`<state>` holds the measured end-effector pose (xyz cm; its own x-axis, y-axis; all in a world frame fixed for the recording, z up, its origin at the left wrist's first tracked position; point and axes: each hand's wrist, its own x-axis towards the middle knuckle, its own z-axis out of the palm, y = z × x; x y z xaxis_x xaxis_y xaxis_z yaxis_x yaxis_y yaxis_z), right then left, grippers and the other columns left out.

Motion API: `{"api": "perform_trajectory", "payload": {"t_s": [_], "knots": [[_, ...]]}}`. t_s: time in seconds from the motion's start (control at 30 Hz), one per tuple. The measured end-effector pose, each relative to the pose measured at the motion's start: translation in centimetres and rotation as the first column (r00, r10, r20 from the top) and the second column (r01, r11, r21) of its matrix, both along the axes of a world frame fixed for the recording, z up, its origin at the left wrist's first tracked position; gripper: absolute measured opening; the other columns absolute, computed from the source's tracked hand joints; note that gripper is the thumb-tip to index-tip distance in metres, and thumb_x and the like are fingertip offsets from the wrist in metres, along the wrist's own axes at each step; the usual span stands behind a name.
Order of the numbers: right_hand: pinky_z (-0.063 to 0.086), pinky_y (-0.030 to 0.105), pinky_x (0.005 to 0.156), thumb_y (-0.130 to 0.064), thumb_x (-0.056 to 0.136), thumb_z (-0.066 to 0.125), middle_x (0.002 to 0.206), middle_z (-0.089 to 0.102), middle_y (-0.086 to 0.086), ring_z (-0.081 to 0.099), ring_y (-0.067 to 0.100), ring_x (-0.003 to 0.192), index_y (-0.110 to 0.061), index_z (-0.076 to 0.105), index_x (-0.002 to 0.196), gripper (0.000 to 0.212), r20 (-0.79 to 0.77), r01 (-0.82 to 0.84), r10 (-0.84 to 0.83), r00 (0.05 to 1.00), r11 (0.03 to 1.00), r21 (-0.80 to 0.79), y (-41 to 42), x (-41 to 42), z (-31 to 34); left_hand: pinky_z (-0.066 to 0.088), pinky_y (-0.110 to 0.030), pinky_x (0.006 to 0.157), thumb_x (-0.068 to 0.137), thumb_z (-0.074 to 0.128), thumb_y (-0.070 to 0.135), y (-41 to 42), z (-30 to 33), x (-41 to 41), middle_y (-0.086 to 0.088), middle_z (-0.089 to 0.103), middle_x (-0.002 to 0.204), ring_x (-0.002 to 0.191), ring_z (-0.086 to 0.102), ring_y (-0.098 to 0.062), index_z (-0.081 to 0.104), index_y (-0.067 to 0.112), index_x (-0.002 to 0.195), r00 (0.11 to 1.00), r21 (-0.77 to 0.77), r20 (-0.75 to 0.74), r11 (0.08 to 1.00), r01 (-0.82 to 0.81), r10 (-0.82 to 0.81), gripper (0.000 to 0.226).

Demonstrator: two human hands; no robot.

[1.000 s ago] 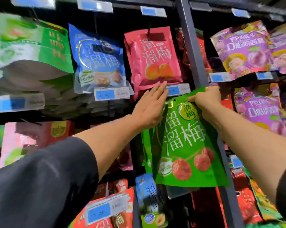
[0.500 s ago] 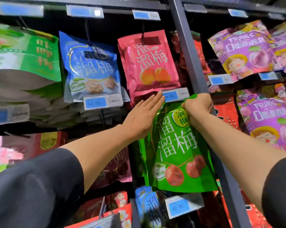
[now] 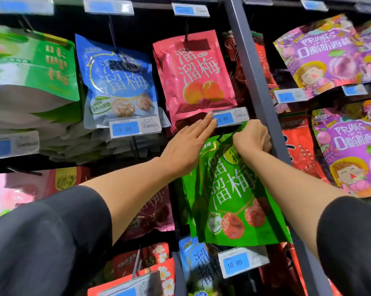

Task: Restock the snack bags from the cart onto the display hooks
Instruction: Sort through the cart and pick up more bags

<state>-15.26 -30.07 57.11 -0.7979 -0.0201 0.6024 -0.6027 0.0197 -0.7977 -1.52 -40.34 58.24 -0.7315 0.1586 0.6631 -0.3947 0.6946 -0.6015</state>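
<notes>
**Green bag raised to its hook**

The green snack bag (image 3: 233,195), centre-right of the frame, has risen since a second ago until its top meets the price tag (image 3: 230,119), so hooking looks near. The right hand (image 3: 252,136) pinches its top edge, fist curled. The left hand (image 3: 185,144) lies flat, fingers straight, fingertips touching the tag.

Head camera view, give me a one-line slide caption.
Right hand grips green foil snack bag top under a price tag; flat left hand beside it.
</notes>
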Motion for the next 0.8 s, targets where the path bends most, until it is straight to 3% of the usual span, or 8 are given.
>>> {"api": "perform_trajectory", "payload": {"t_s": [0.07, 0.13, 0.23, 0.3, 0.37, 0.57, 0.63, 0.8], "knots": [[0.046, 0.042, 0.084, -0.014, 0.085, 0.065, 0.118, 0.062, 0.020, 0.059, 0.040, 0.109, -0.008, 0.049, 0.116, 0.036, -0.085, 0.021, -0.023, 0.996, 1.000, -0.018, -0.6, 0.3, -1.6, 0.027, -0.044, 0.114, 0.069, 0.041, -0.012, -0.1, -0.1, 0.1, 0.000, -0.007, 0.161, 0.148, 0.013, -0.022, 0.003, 0.017, 0.154, 1.000, 0.000, 0.002, 1.000, 0.001, -0.001, 0.097], [0.045, 0.043, 0.083, -0.025, 0.076, 0.077, 0.125, 0.056, 0.017, 0.059, 0.040, 0.109, -0.012, 0.032, 0.128, 0.070, -0.177, 0.020, -0.024, 0.984, 1.000, -0.024, -1.4, 0.8, -4.1, 0.027, -0.044, 0.114, 0.070, 0.041, -0.013, -0.1, -0.3, 0.1, 0.000, -0.007, 0.161, 0.148, 0.013, -0.021, 0.003, 0.017, 0.154, 1.000, 0.003, -0.003, 1.000, 0.010, -0.010, 0.096], [0.041, 0.047, 0.096, -0.050, 0.062, 0.083, 0.148, 0.025, 0.016, 0.048, 0.039, 0.121, -0.022, 0.015, 0.145, 0.110, -0.369, 0.186, -0.136, 0.920, 0.977, 0.105, -2.7, 1.0, -8.9, 0.029, -0.044, 0.114, 0.071, 0.040, -0.013, -0.1, -0.6, -0.2, -0.001, -0.007, 0.161, 0.148, 0.013, -0.021, 0.003, 0.016, 0.154, 1.000, 0.017, -0.015, 1.000, 0.022, -0.022, 0.096], [0.037, 0.048, 0.100, -0.062, 0.060, 0.078, 0.153, 0.006, 0.016, 0.034, 0.038, 0.132, -0.029, 0.020, 0.148, 0.110, -0.380, 0.218, -0.117, 0.917, 0.947, 0.235, -3.6, 0.4, -10.9, 0.030, -0.044, 0.113, 0.069, 0.041, -0.013, -0.1, -0.8, -0.4, 0.000, -0.007, 0.161, 0.148, 0.015, -0.021, 0.001, 0.017, 0.154, 0.999, 0.026, -0.030, 0.999, 0.028, -0.027, 0.098], [0.039, 0.048, 0.099, -0.065, 0.062, 0.076, 0.153, -0.003, 0.015, 0.029, 0.038, 0.133, -0.032, 0.025, 0.146, 0.104, -0.317, 0.143, -0.036, 0.948, 0.937, 0.320, -4.3, -0.6, -11.1, 0.031, -0.044, 0.112, 0.068, 0.041, -0.014, -0.1, -1.0, -0.6, 0.000, -0.006, 0.162, 0.147, 0.017, -0.022, 0.002, 0.016, 0.154, 0.999, 0.032, -0.036, 0.999, 0.040, -0.039, 0.099], [0.037, 0.047, 0.104, -0.067, 0.061, 0.076, 0.153, -0.005, 0.014, 0.025, 0.039, 0.136, -0.036, 0.019, 0.149, 0.109, -0.266, 0.000, 0.131, 0.955, 0.898, 0.440, -5.9, -2.7, -10.2, 0.034, -0.039, 0.111, 0.068, 0.040, -0.013, -0.1, -1.5, -0.7, -0.001, -0.001, 0.162, 0.144, 0.027, -0.025, 0.007, 0.015, 0.154, 0.995, 0.039, -0.073, 0.997, 0.068, -0.065, 0.097], [0.037, 0.047, 0.105, -0.068, 0.063, 0.074, 0.153, -0.005, 0.015, 0.026, 0.039, 0.136, -0.040, 0.009, 0.150, 0.113, -0.284, 0.001, 0.142, 0.948, 0.892, 0.452, -5.9, -3.1, -10.7, 0.033, -0.039, 0.112, 0.068, 0.040, -0.013, 0.0, -1.7, -0.7, 0.000, -0.002, 0.162, 0.144, 0.026, -0.024, 0.006, 0.016, 0.154, 0.994, 0.054, -0.087, 0.996, 0.072, -0.067, 0.097], [0.034, 0.046, 0.106, -0.065, 0.074, 0.067, 0.155, -0.009, 0.019, 0.023, 0.041, 0.138, -0.032, 0.010, 0.151, 0.101, -0.300, 0.035, 0.120, 0.946, 0.884, 0.465, -5.3, -2.4, -11.7, 0.028, -0.037, 0.115, 0.067, 0.041, -0.012, 0.6, -2.3, -1.0, -0.003, -0.002, 0.162, 0.147, 0.018, -0.022, 0.006, 0.012, 0.154, 0.992, 0.089, -0.108, 0.993, 0.079, -0.069, 0.097]]}}
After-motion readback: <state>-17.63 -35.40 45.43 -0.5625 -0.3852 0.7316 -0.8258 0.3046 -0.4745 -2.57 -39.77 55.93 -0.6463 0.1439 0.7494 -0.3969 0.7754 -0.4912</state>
